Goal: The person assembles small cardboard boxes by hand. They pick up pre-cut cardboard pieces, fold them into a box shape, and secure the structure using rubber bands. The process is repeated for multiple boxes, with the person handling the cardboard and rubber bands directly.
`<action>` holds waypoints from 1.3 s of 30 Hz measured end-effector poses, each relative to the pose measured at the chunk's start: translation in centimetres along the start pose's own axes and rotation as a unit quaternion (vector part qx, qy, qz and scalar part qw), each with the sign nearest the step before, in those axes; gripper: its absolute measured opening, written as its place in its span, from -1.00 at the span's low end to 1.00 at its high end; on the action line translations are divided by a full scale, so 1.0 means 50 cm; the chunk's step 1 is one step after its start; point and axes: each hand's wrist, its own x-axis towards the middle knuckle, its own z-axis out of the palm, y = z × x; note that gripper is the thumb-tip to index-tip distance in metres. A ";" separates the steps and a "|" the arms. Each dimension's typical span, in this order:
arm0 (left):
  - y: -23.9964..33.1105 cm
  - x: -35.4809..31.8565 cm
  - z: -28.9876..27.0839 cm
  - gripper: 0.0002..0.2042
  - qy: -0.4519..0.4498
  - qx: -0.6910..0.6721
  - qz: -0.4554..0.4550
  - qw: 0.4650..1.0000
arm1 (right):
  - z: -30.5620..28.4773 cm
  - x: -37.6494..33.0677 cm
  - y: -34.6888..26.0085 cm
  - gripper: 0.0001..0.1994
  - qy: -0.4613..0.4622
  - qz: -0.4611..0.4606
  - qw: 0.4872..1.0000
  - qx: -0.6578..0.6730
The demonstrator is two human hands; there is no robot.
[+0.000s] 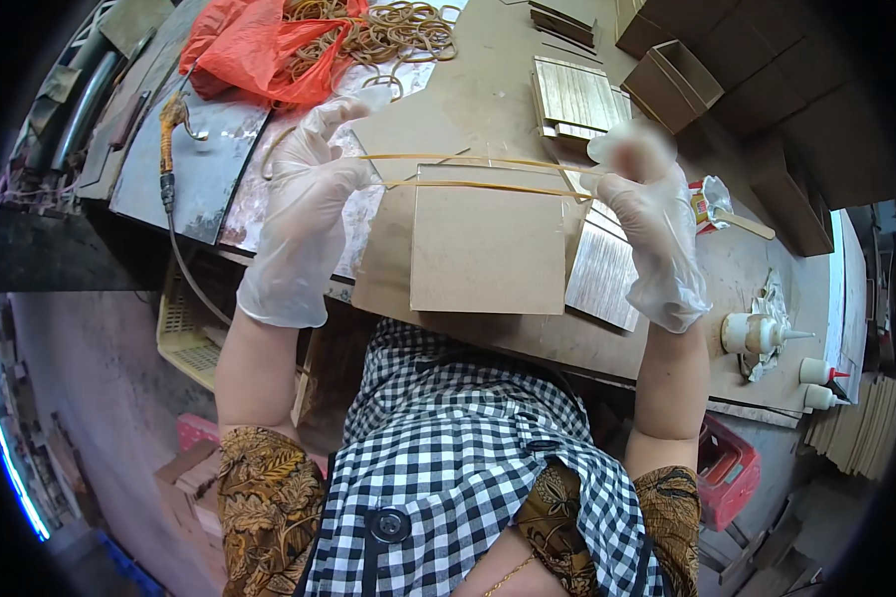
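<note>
While left hand (pixel 314 189) grips it, rubber band (pixel 488 188) is taut; right hand (pixel 652 214) grips likewise. Box (pixel 488 247) is at counter's (pixel 490 99) near edge.

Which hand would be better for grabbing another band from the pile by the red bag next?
Probably the left hand: it's closer to the pile of bands and the red bag than the right hand. Both hold the stretched band, though, so the left would need freeing first.

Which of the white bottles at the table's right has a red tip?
The small middle bottle, between the larger bottle and the small bottle nearest the picture's lower edge. It alone shows a red tip; the others' tips look whitish.
</note>
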 end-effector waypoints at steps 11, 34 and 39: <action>-0.033 0.019 -0.007 -0.56 -0.075 -0.060 -0.178 0.979 | 0.002 0.029 0.021 -0.78 -0.098 0.095 0.991 0.015; -0.197 -0.032 -0.006 -0.63 -0.089 0.236 -0.030 0.967 | 0.057 0.008 0.056 -0.62 -0.281 0.248 0.919 0.123; -0.137 -0.077 0.020 -0.64 -0.095 0.103 -0.053 0.989 | 0.049 -0.031 0.028 -0.45 -0.249 0.216 0.935 0.131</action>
